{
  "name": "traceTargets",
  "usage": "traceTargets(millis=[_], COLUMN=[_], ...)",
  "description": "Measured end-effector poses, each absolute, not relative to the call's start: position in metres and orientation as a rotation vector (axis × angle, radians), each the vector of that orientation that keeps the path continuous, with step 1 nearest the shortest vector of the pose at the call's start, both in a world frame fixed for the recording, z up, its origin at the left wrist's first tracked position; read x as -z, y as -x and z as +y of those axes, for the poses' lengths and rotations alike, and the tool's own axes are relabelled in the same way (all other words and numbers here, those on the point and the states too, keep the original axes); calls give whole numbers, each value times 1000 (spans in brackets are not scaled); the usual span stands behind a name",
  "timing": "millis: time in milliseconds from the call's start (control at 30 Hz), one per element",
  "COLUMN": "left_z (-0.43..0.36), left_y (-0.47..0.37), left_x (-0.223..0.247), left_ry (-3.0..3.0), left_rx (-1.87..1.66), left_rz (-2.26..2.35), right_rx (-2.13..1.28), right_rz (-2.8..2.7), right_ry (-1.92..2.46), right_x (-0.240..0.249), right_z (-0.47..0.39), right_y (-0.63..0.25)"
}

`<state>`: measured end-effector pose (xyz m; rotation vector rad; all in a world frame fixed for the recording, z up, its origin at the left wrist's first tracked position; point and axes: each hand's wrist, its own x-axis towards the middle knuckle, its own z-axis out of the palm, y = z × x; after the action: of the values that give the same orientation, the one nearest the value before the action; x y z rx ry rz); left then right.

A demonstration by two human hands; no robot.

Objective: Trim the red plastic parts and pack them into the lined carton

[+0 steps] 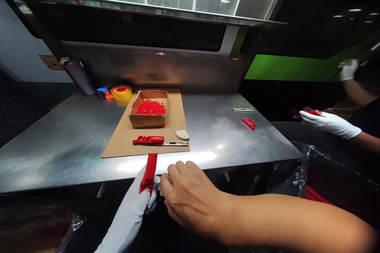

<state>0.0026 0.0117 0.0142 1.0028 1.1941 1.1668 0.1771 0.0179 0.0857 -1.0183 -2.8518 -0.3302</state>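
Note:
My left hand [135, 201], in a white glove, is closed around a red plastic part [151, 168] with a tube-shaped upper end, held upright just off the table's front edge. My bare right hand [190, 193] is closed on a small metal tool [157, 186], whose tip touches or nearly touches the lower end of the red part. The fingers hide most of this tool, so its kind does not show. Beyond the hands, a second red plastic part [148, 140] lies on a cardboard sheet [118, 142], beside a silver craft knife [175, 143].
A cardboard box [148, 121] holds many small red pieces. A whitish wedge [182, 134], yellow tape [121, 93], a bottle [78, 75], a pen-like tool [241, 109] and red pieces [249, 123] are on the metal table [213, 126]. At right sits a co-worker with gloved hands [332, 123].

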Motion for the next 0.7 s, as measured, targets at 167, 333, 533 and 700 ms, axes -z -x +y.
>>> traceTargets(millis=[167,333,533,700], left_z=[12,11,23,36], left_y=[-3,-1,6,2], left_x=[-17,-15,3,-5], left_ry=[-1036,-1047,-1078,-888], left_rx=[-1161,-1132,-1074,-1102], left_rz=[1205,1209,1183,1115], right_rx=[342,285,376,294], right_rz=[-2842,-2839,-2790,-2800], right_ry=[1098,1062,1046,920], right_x=[-91,-92,-86,-80], right_z=[15,19,20,24], right_y=[-174,-178,-179,-177])
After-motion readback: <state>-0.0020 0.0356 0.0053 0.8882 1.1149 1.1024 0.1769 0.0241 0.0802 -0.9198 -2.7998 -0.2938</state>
